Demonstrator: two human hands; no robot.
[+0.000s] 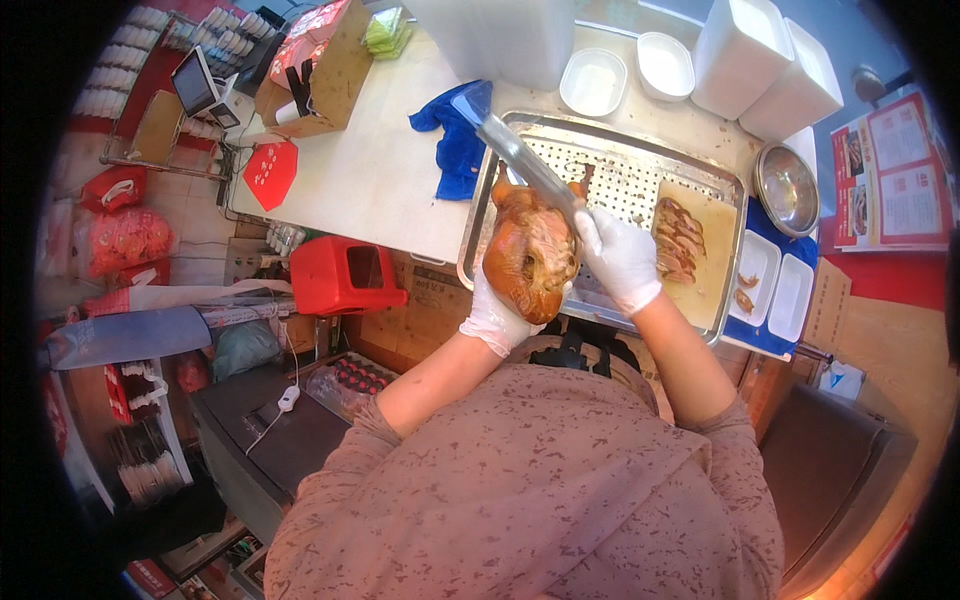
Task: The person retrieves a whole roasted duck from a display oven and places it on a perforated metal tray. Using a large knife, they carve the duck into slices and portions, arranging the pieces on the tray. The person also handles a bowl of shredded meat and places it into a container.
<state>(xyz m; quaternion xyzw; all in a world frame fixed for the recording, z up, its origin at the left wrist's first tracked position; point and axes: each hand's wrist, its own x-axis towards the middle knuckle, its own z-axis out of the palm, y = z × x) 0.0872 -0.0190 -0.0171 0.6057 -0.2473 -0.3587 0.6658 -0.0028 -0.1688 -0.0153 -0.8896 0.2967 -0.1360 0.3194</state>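
My left hand, in a thin clear glove, cups a browned roast duck or similar bird from below. Part of the bird's skin is off, and pale flesh shows on its right side. My gloved right hand grips a long knife, whose blade slants up and left above the bird. Both hands are over the near left part of a perforated steel tray. Sliced meat lies in a row on a cutting board at the tray's right end. The bird hides most of my left fingers.
Blue cloths lie left of the tray. White tubs stand behind it. To the right are a steel bowl and a white dish holding small pieces. A cardboard box stands farther left; a red stool is below the table edge.
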